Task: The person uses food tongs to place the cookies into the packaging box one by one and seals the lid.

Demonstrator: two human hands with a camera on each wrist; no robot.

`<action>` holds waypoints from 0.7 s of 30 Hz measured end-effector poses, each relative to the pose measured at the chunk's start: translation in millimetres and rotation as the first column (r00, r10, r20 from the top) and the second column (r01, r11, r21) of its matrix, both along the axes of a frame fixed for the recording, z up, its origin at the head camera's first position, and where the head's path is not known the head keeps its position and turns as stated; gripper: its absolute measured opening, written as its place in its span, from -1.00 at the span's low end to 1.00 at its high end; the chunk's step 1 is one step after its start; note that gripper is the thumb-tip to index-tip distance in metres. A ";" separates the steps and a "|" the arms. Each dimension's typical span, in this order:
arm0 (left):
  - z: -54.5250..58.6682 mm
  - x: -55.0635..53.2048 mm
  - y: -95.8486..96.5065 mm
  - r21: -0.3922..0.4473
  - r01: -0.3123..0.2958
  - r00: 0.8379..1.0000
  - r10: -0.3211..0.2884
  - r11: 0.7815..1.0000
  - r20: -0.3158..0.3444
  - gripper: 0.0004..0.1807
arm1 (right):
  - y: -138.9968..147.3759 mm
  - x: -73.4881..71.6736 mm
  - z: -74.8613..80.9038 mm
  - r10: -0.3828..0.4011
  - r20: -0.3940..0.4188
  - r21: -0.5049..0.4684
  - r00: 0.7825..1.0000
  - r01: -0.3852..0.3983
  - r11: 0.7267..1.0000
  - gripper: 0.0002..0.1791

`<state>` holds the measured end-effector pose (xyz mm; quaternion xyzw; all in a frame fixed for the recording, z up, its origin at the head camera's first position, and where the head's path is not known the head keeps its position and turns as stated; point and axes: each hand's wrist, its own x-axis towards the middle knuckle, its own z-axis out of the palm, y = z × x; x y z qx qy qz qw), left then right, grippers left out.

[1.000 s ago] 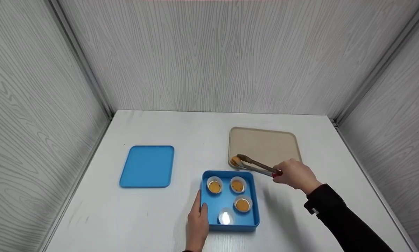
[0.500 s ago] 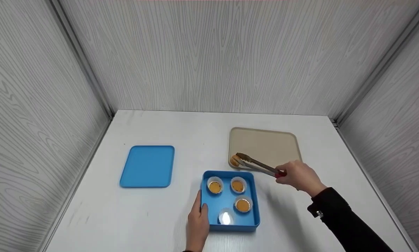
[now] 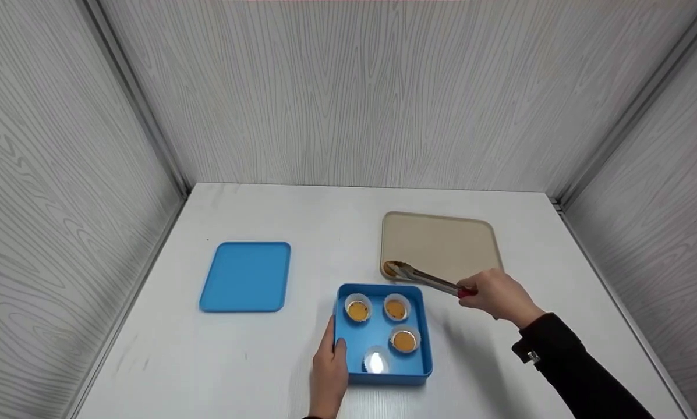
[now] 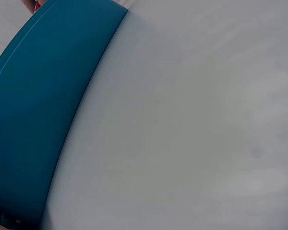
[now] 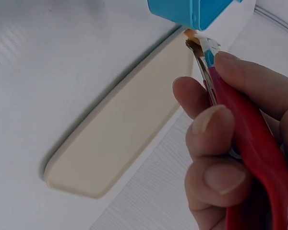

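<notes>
My right hand grips the red handles of metal tongs. The tong tips are close together at a small round golden-brown pastry in the near left corner of the beige tray. Whether the tips clamp it is hard to tell, as they partly cover it. My left hand holds the left wall of a blue box, thumb at the rim and a finger along the outside. In the box, three white paper cups hold similar pastries, while a fourth, a bare cup, stands near the front wall.
A flat blue lid lies on the white table to the left. Grey wood-grain panels enclose the table at the back and both sides. The beige tray sits just behind the box.
The tong tips have come together at the pastry, after standing apart around it half a second ago. My right hand has shifted slightly right; the left hand and box have stayed put.
</notes>
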<state>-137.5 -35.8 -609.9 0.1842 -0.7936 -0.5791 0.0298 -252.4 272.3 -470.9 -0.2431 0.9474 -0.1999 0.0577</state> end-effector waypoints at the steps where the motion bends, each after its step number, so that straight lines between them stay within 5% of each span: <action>1: -0.4 -0.2 0.3 -0.001 -0.003 1.000 0.003 1.000 -0.002 -0.39 | 0.1 0.1 -0.2 0.008 -0.006 0.000 1.000 -0.008 1.000 -0.81; 16: -1.2 -1.0 1.4 0.013 0.005 1.000 -0.004 1.000 -0.012 -0.39 | 8.9 2.6 -3.4 0.023 -0.023 -0.019 0.999 -0.024 1.000 -0.80; 21: -2.1 -0.9 0.8 0.011 0.007 1.000 -0.006 1.000 -0.018 -0.40 | 17.0 5.5 -1.6 -0.016 0.067 -0.104 0.998 0.023 0.994 -0.88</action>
